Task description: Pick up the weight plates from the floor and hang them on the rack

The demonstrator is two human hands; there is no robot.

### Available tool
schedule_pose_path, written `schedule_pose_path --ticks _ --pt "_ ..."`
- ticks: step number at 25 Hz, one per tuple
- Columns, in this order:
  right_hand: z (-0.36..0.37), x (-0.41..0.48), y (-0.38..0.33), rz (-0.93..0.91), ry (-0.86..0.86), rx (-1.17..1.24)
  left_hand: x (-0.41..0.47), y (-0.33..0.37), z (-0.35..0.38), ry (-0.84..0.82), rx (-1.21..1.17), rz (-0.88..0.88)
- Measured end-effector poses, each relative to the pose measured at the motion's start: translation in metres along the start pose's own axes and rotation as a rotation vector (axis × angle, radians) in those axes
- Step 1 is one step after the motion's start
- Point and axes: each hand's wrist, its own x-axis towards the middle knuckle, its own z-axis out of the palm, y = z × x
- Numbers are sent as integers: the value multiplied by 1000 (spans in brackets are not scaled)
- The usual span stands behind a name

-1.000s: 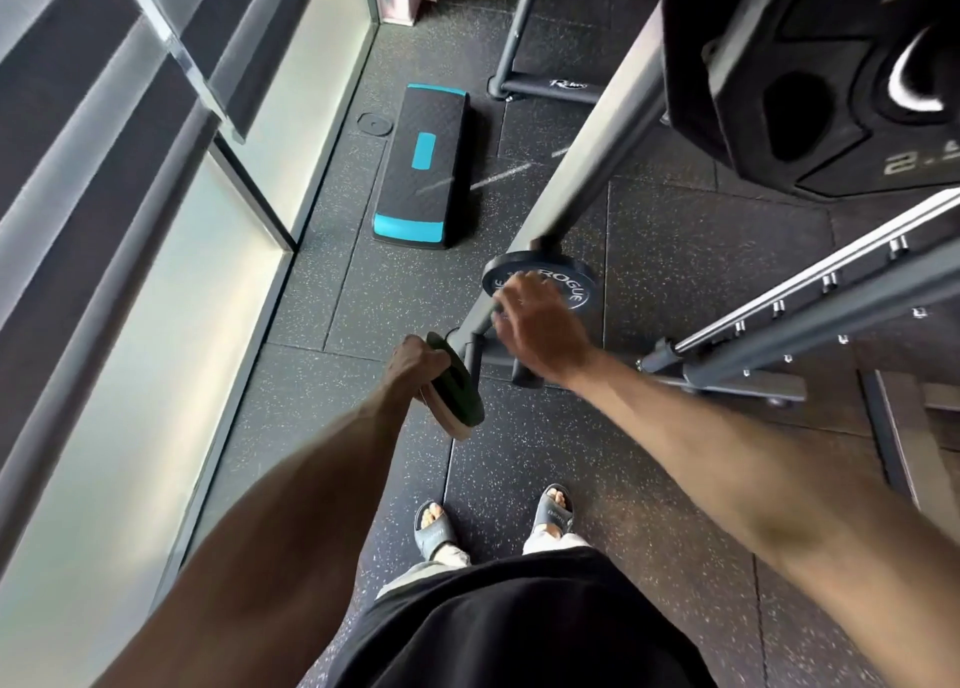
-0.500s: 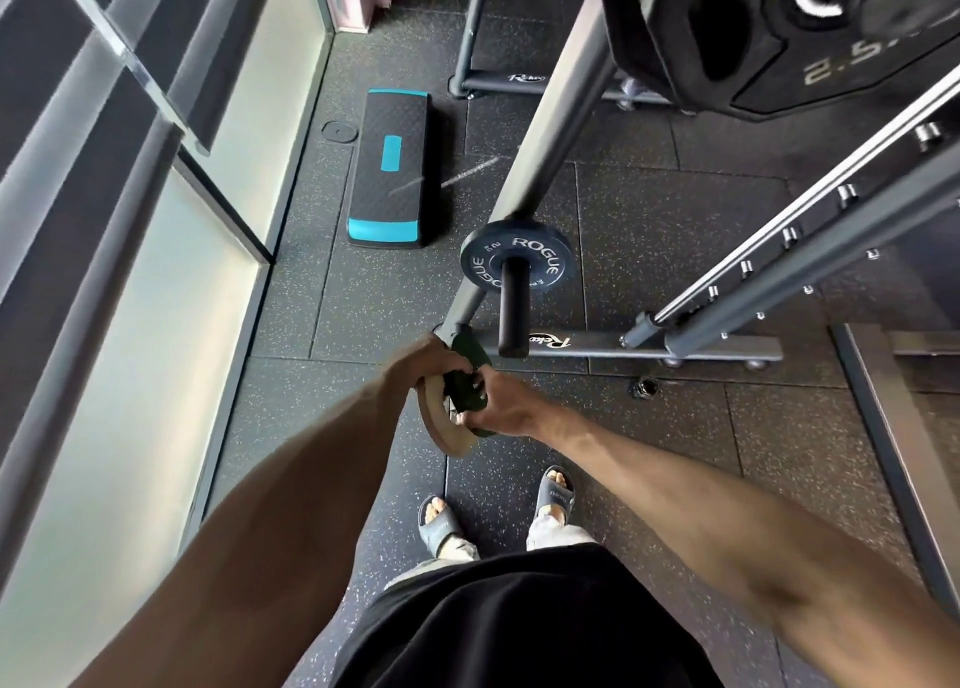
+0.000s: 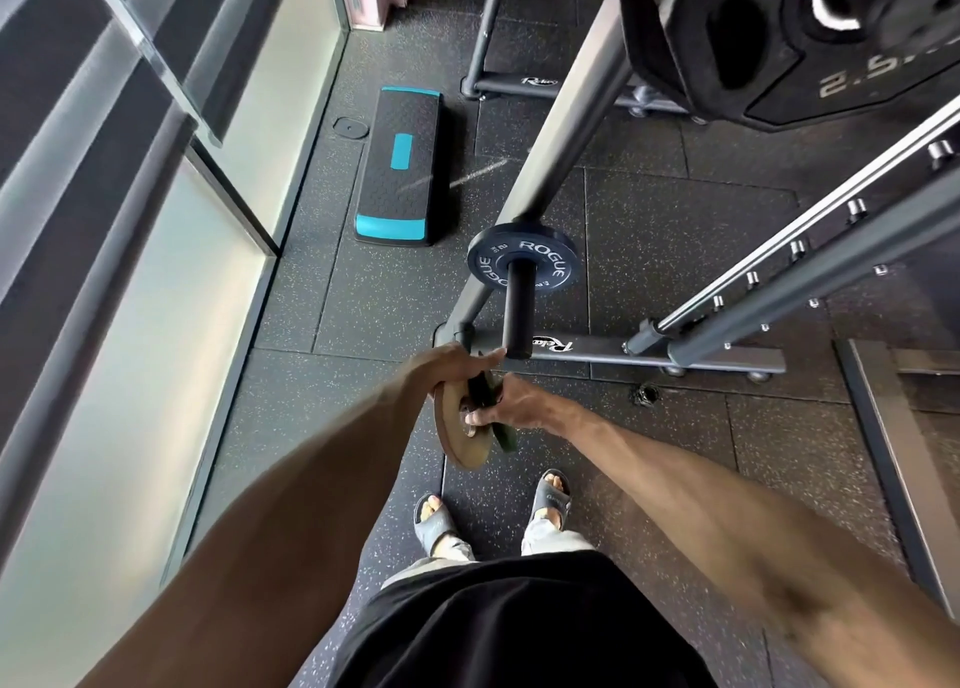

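- While the person stands just short of the rack, the left hand grips the tan plate by its upper rim, off the floor, close to the near end of the peg.
- The right hand curls its fingers round the green plate, just right of the tan one.
- Both discs look stiff, small and fairly light, though smooth-faced; I'd judge a rim-and-hole hold safest, one plate at a time.
- A blue plate already sits at the peg's far end, leaving bare length nearer.
- Far left lies a step platform; a big black plate hangs far right; a metal ring lies on the floor, right; none blocks the peg.
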Motion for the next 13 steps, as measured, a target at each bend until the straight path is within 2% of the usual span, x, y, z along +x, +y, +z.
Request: schedule_pose_path --ticks 5,10,13 --pt "-30 4 5 58 80 -155 5 -21 -12 32 -20 -10" --pt "-45 2 -10 -70 198 -433 8 -30 -13 76 -110 -60" --pt "-48 -1 -12 -163 340 -529 7 -25 -11 101 -148 -63"
